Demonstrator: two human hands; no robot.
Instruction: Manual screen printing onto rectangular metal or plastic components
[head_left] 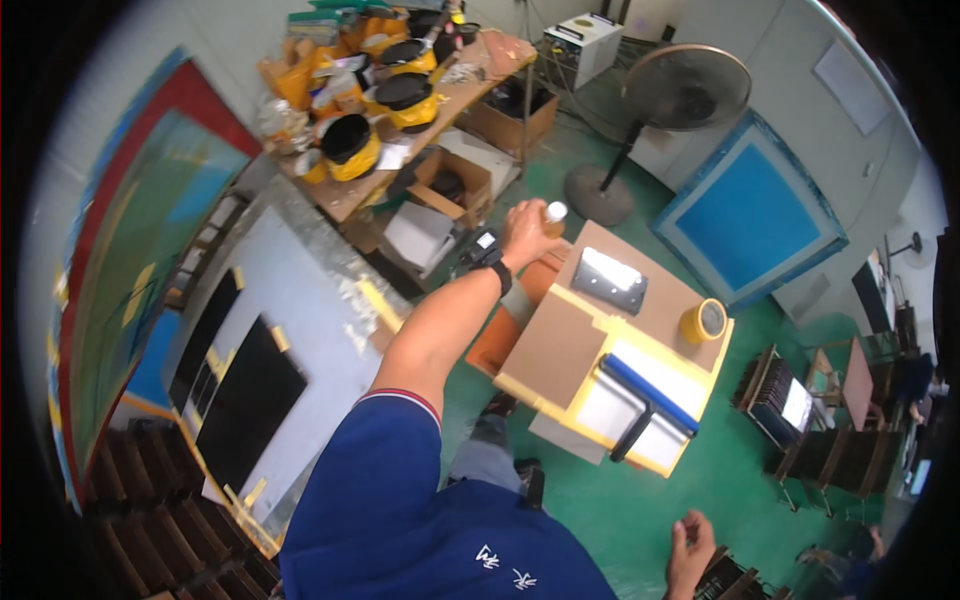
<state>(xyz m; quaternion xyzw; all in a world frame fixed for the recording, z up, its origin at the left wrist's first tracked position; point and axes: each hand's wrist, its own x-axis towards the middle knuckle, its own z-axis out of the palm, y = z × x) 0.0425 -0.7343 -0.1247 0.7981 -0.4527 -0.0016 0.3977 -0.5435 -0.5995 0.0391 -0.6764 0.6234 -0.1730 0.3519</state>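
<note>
My left arm, with a black band at the wrist, reaches forward. My left hand (528,236) is closed around a small bottle (554,220) with a white cap and amber contents, held at the far left edge of a cardboard-topped stand (550,348). On that stand lie a glossy black flat panel (608,281), a yellow cup (703,320) with a grey inside, and a blue roller (650,394) with a black handle. The roller rests over a white sheet edged in yellow tape. Low on the right hangs my right hand (690,550), fingers loosely curled, nothing visible in it.
At left, a pale printing table (300,270) carries black sheets beside a large framed screen (160,220). Yellow-and-black tubs (350,147) crowd a bench behind. A standing fan (686,88) and a blue framed screen (750,210) are beyond the stand. Racks (840,460) stand at right.
</note>
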